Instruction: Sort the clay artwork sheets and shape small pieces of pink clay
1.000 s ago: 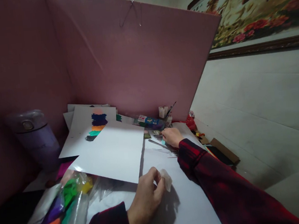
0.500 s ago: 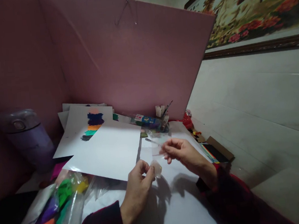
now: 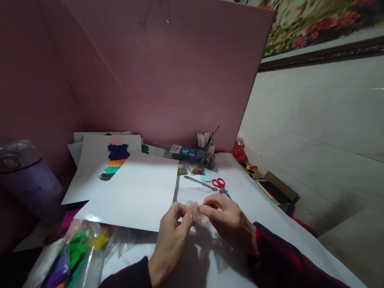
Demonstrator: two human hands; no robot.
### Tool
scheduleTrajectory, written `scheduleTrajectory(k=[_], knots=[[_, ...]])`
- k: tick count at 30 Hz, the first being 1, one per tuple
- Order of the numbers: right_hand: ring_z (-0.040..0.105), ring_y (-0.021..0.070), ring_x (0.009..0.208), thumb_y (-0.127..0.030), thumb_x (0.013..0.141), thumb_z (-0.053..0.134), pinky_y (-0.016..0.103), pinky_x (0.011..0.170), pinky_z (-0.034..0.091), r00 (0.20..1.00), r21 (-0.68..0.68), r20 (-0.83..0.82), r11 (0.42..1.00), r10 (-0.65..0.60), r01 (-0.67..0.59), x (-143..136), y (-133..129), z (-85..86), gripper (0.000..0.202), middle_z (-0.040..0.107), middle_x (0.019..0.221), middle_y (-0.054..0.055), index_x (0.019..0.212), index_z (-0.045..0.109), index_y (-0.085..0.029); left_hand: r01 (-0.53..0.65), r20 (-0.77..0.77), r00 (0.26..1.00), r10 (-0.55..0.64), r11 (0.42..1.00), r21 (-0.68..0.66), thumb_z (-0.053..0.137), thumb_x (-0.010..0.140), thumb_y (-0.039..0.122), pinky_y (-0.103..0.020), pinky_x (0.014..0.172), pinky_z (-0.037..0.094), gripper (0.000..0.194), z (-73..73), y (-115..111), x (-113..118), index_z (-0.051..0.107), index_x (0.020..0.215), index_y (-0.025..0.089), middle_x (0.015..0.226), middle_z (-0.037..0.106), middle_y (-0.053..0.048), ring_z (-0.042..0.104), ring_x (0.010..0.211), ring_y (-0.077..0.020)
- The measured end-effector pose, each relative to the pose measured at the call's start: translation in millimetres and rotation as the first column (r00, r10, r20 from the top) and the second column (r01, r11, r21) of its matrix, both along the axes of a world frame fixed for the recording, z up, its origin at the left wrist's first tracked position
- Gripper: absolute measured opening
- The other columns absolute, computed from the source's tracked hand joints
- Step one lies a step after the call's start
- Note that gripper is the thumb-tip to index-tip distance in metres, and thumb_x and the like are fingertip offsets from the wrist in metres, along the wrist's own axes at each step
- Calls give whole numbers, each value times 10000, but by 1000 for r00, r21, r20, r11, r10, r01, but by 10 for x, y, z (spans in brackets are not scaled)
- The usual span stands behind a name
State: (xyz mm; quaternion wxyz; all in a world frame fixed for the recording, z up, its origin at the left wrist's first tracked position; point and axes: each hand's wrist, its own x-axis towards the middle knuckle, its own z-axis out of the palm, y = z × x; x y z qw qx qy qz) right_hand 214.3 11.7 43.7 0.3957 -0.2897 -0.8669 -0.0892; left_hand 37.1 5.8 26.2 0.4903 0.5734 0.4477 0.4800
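Note:
My left hand (image 3: 175, 229) and my right hand (image 3: 229, 215) meet over the white paper covering the table. Between their pinched fingertips is a small, pale, see-through plastic piece (image 3: 195, 210), crumpled; its exact kind cannot be made out. Both thumbs press against the index fingers, and the other fingers are curled. Just beyond the right hand lie red-handled scissors (image 3: 219, 183), partly hidden by the knuckles. A thin metal tool (image 3: 199, 182) with a flat, rounded end rests beside them, and a light blue slip (image 3: 205, 175) lies behind.
Blank white paper (image 3: 136, 199) overlaps a painted sheet (image 3: 90, 167) at left. Bags of coloured material (image 3: 80, 250) lie nearer, beside a purple bottle (image 3: 29, 182). Farther back are a blue-labelled packet (image 3: 188, 151) and brushes (image 3: 208, 138). A pink panel (image 3: 158, 75) rises behind; cardboard (image 3: 279, 185) stands right.
My right hand has come down and left to meet the left hand at the plastic piece. The clear film it held up has dropped from view, uncovering the scissors and metal tool.

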Motion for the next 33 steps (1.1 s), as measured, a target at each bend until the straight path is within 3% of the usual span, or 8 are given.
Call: scheduleTrajectory(k=[5,10,13,15,19,28,33], knots=[[570,228,925,-125,803,538,345,733,519,996,-125,45,990,72,-66,-63,-24,-21,317,562,1065,172,1120,544,-108,-3,-51,999,5,999,44,496,859,431,-234,573,359,305,-33,12,3,456,687,182,643,457,37,424,617,-116],[558,153,739,-94,865,494,274,641,470,961,-278,-274,955,24,-104,-76,23,-66,113,584,810,65,860,583,-164,44,-139,990,-39,999,32,478,862,435,-239,560,336,327,-7,0,1,452,660,180,632,447,35,407,605,-115],[525,132,663,-127,861,534,262,593,435,917,-348,-399,925,1,-152,-61,16,-39,85,575,760,37,875,604,-173,5,-141,990,-1,1000,28,467,865,430,-237,542,320,324,-9,14,-2,452,659,180,614,428,43,394,580,-109],[515,121,634,-137,858,544,254,578,425,901,-389,-431,891,48,-234,-59,1,-16,100,580,753,30,898,625,-178,-5,-130,991,10,999,34,480,857,416,-235,541,321,307,-14,19,-5,451,661,181,614,428,44,398,583,-110],[522,121,627,-102,831,532,245,571,423,919,-441,-356,837,168,-324,-62,3,-27,171,574,725,28,911,662,-178,33,-107,994,-28,998,49,502,844,387,-229,549,333,273,-9,1,-14,442,672,185,639,434,43,412,604,-112],[516,139,678,-93,839,486,257,611,436,989,-353,-91,925,118,-143,-11,6,-102,279,536,794,53,1060,635,-175,89,-160,984,-73,991,98,443,885,407,-252,600,347,274,36,7,-25,433,712,196,677,440,29,409,644,-129],[508,132,664,-152,887,473,251,611,418,984,-368,-150,919,94,-143,-51,-13,-84,168,534,728,37,912,639,-158,163,-293,951,-101,967,198,411,904,361,-263,608,343,233,41,-24,-31,424,734,202,680,466,19,423,629,-134]])
